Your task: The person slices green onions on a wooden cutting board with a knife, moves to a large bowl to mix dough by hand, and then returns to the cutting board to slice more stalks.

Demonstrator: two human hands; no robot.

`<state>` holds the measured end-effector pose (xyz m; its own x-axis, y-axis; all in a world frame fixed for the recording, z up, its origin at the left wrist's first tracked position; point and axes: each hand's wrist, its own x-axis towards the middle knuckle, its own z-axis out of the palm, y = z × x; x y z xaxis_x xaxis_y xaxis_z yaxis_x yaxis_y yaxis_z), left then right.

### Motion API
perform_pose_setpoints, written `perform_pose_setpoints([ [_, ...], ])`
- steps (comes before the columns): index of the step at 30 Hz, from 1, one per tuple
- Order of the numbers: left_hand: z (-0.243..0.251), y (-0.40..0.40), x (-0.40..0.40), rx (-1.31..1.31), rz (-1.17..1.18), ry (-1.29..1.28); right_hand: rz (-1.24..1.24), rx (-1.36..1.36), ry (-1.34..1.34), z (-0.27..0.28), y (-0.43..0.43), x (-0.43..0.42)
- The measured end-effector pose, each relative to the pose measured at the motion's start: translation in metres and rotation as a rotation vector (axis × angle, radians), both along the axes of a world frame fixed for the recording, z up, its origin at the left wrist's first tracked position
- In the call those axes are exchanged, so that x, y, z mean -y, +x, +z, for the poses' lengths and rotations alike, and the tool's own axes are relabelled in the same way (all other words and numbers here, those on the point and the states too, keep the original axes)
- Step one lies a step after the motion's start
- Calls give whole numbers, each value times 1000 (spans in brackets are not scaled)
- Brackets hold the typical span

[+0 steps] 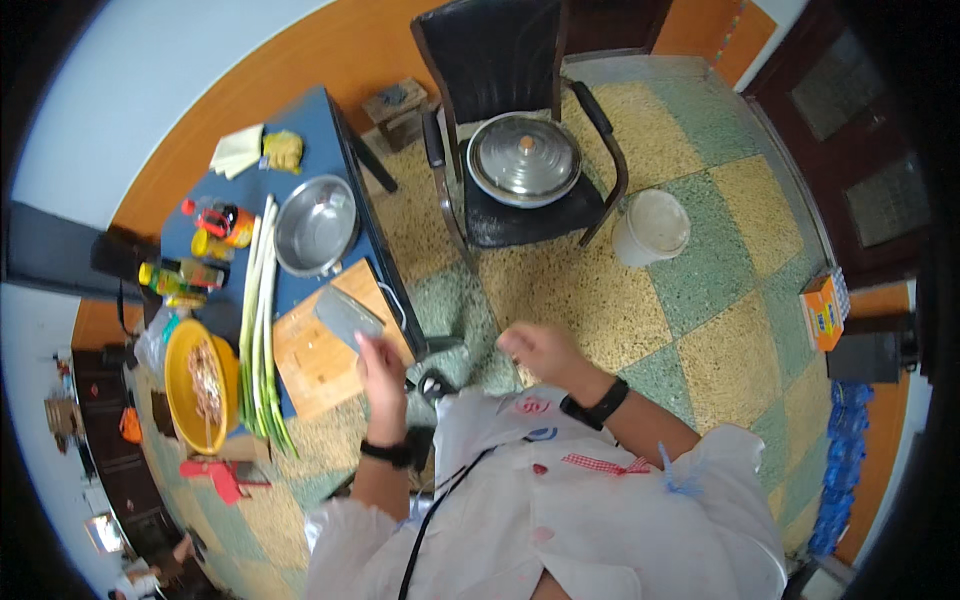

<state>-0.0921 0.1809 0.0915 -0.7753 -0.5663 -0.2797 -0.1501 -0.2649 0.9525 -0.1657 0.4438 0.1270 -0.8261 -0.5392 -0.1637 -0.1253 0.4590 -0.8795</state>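
My left hand [384,369] is at the near right edge of a wooden cutting board [304,360], its fingertips by the end of a cleaver's wide blade [346,315]; whether they grip it cannot be told. My right hand [546,352] is over the floor to the right of the table, fingers curled, with nothing seen in it. Left of the board lie long green onions [259,322]. Beyond it stands a steel bowl [316,225]. A yellow basin [176,382] holds what looks like minced meat [206,382] with a utensil in it.
The blue table [300,127] also bears a soy sauce bottle [225,221], smaller bottles, white sheets [238,152] and a yellow packet [283,152]. A lidded pan [525,159] rests on a black armchair [491,56], beside a white bucket [651,229]. A red stool [223,480] stands lower left.
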Motion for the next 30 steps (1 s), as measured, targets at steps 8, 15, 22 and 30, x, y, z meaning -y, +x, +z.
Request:
perform_pose_setpoints([
  [8, 16, -120, -102, -241, -109, 1137, -171, -503, 60, 12, -93, -54],
  [15, 13, -180, -101, -319, -259, 1271, 606, -607, -95, 3, -171, 36],
  [22, -22, -249, -34, -88, -88, 989, 253, -33, 1169, -103, -337, -150],
  [30, -90, -217, -24, 385, -517, -709, 125, -103, 808, -188, -443, -37],
])
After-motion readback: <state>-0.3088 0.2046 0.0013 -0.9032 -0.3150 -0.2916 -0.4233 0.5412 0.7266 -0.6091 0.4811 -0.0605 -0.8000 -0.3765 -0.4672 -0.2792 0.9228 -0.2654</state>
